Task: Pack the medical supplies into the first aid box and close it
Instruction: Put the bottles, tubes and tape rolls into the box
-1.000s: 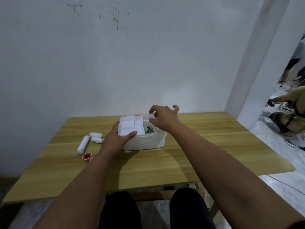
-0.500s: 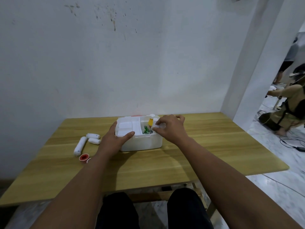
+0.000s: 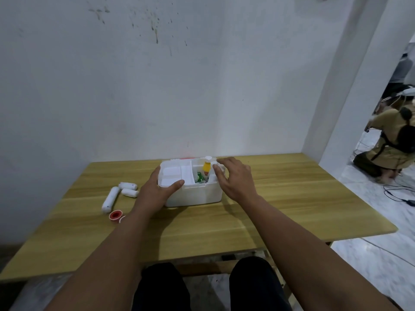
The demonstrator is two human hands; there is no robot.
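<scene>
White first aid box (image 3: 195, 194) at frame centre, long axis left-right, left end gripped by left hand (image 3: 157, 191), right hand (image 3: 233, 176) spread open over right end, yellow bottle (image 3: 207, 167) held upright inside.

White plastic box (image 3: 197, 194) smooth; wood-grain table (image 3: 280, 198) matt.

box (image 3: 193, 195): white
bottle (image 3: 206, 167): yellow, white cap, red stripes
packet (image 3: 199, 176): green
rolls (image 3: 128, 189): white
tape (image 3: 115, 215): red
worktop (image 3: 280, 198): light wood grain
wall (image 3: 157, 86): white, dark specks
trousers (image 3: 161, 288): black
</scene>
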